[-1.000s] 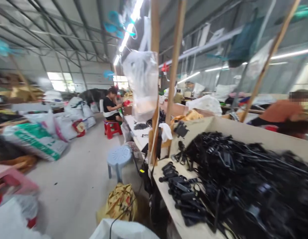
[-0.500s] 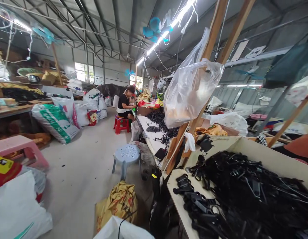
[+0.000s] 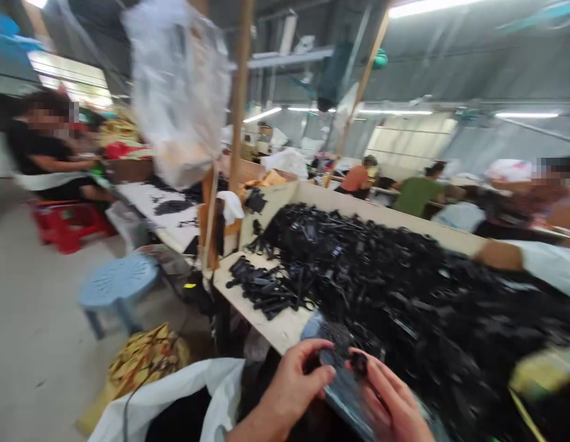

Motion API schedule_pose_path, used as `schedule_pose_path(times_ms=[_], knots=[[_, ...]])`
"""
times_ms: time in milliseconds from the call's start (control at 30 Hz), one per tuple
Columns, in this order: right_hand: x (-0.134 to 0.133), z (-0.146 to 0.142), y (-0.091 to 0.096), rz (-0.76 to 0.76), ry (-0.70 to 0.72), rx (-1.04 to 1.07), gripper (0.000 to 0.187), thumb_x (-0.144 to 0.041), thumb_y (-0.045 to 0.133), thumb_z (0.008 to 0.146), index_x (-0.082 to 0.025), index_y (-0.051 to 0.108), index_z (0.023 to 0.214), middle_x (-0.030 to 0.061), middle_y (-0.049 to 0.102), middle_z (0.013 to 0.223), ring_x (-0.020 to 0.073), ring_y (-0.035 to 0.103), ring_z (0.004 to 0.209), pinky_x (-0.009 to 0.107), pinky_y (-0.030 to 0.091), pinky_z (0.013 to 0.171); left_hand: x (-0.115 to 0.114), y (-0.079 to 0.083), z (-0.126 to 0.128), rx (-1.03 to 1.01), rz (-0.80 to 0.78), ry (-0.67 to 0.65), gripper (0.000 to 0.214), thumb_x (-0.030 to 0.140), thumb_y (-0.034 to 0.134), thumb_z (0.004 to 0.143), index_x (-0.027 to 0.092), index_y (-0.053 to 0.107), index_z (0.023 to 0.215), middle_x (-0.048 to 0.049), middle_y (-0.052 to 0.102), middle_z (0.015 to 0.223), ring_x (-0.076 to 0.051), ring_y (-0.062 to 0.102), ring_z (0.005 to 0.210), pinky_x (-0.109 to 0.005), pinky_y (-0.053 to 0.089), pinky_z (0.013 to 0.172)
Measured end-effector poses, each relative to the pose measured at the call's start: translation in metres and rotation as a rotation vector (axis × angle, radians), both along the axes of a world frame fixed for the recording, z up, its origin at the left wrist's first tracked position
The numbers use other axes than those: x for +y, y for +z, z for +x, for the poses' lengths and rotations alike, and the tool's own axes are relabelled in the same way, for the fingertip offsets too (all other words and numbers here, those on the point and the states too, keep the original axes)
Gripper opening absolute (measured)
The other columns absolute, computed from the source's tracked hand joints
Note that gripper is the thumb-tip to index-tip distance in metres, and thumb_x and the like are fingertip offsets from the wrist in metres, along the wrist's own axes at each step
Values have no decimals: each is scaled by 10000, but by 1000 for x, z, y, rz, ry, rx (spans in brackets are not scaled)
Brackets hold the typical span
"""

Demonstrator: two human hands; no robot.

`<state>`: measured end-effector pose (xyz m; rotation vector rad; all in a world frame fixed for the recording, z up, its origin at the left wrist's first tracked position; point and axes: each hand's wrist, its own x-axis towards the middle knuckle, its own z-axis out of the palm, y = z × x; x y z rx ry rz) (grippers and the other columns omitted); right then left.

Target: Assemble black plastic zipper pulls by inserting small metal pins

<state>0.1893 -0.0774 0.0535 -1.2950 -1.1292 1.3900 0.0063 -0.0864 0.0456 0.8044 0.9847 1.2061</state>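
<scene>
Both my hands are at the near edge of a tray-like table, over a bluish dark sheet. The fingers and thumb of my left hand are curled together at the sheet's left side; blur and dark colours hide what they hold. My right hand pinches a small black part between thumb and fingers; its exact kind is too blurred to tell. Just beyond lies a large heap of black plastic parts, some with ring-shaped ends. A smaller cluster of black parts lies on the left.
An open white sack with dark contents is at lower left, beside a crumpled yellow sack and a blue stool. A clear plastic bag hangs by wooden posts. Several people sit working farther off.
The view has swung right and down towards the heap. My two hands, out of sight before, now show at the bottom, the right with a small black part.
</scene>
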Motion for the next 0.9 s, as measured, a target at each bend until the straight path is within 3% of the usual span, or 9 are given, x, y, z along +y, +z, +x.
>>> schedule_pose_path(times_ms=[67, 133, 300, 400, 467, 533, 633, 700, 900], knots=[[-4, -4, 2, -60, -19, 225, 581, -690, 855, 693, -225, 798, 1036, 40, 724, 807, 26, 356, 406, 174, 330, 383, 0, 1, 1, 56, 9, -62, 562, 307, 836, 707, 207, 713, 1246, -73, 710, 1043, -231, 628, 888, -281, 514, 635], [-6, -8, 5, -85, -26, 359, 541, -613, 914, 670, -200, 802, 1002, 11, 694, 742, -2, 247, 416, 141, 251, 396, -2, 4, 1, 119, 50, -78, 605, 290, 830, 693, 222, 702, 1281, -92, 722, 1146, -256, 641, 955, -290, 534, 672], [-16, -5, 3, -107, -26, 458, 574, -599, 932, 653, -168, 798, 1007, -36, 596, 625, 1, 163, 434, 141, 195, 402, -8, 6, 8, 216, 95, -89, 629, 286, 831, 704, 214, 689, 1313, -111, 727, 1224, -267, 651, 979, -298, 540, 703], [-19, -2, -4, -85, -37, 446, 614, -625, 919, 653, -159, 796, 1033, -115, 361, 456, 23, 142, 425, 147, 176, 396, -9, 7, 13, 125, 74, -98, 697, 359, 861, 707, 194, 642, 1347, -95, 747, 1054, -198, 633, 782, -252, 489, 574], [-21, 0, -6, -25, -79, 388, 618, -634, 912, 652, -172, 798, 1047, -116, 336, 444, 37, 188, 417, 154, 206, 396, -10, 10, 16, -25, 33, -141, 647, 459, 841, 751, 183, 645, 1302, -51, 723, 886, -134, 565, 623, -241, 468, 541], [-24, 2, -5, 104, -117, 264, 560, -612, 896, 691, -198, 805, 1058, -56, 495, 517, 68, 338, 444, 178, 327, 427, -13, 14, 20, -156, -43, -208, 568, 531, 794, 799, 165, 672, 1216, -31, 694, 806, -101, 521, 554, -241, 468, 554], [-28, 7, -1, 382, -125, -7, 389, -536, 826, 812, -244, 820, 1068, 54, 708, 879, 130, 540, 589, 247, 501, 563, -17, 19, 26, -207, -128, -265, 562, 557, 775, 815, 140, 693, 1183, -22, 665, 700, -112, 550, 569, -236, 462, 587], [-30, 11, 0, 536, -117, -151, 299, -484, 773, 877, -269, 820, 1079, 68, 707, 1029, 129, 575, 600, 248, 528, 569, -20, 20, 31, -171, -129, -264, 595, 568, 771, 813, 128, 689, 1205, 4, 617, 605, -114, 534, 551, -223, 428, 571], [-35, 21, -3, 760, -140, -427, 218, -393, 705, 962, -306, 787, 1144, 41, 703, 995, 120, 643, 605, 196, 554, 569, -25, 16, 45, -89, -181, -253, 792, 651, 818, 703, 103, 665, 1254, 8, 601, 644, -120, 506, 589, -217, 331, 521]])
